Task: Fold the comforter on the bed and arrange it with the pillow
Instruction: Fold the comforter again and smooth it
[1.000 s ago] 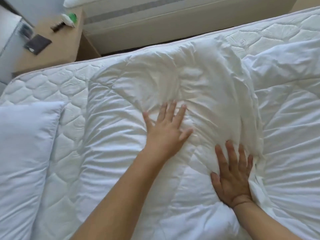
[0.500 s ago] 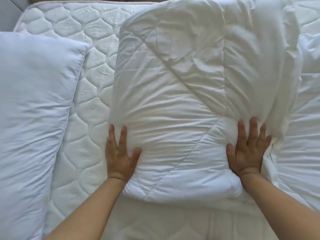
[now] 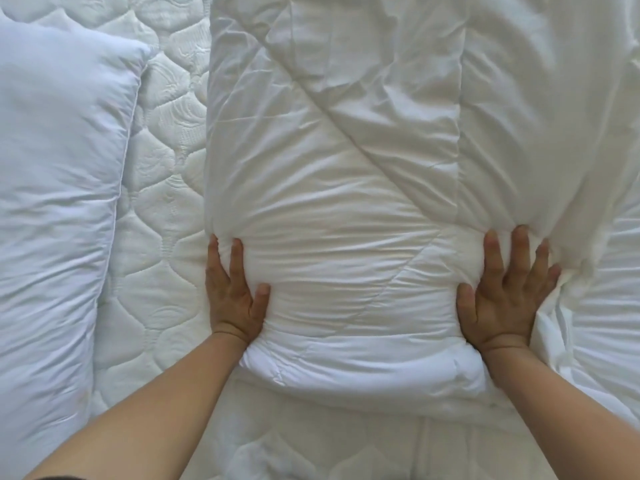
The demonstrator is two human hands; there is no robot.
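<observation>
My left hand and right hand, fingers spread flat, press the folded comforter, lying right of the pillow; even pressure on both edges should keep the fold square.

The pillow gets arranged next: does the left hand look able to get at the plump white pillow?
Probably yes: only quilted white mattress lies between the left hand, pressed on the folded white comforter, and the plump white pillow.

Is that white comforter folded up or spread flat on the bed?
Folded: the white quilted comforter is a thick layered bundle with a rounded near edge; left hand and right hand press its sides.
</observation>
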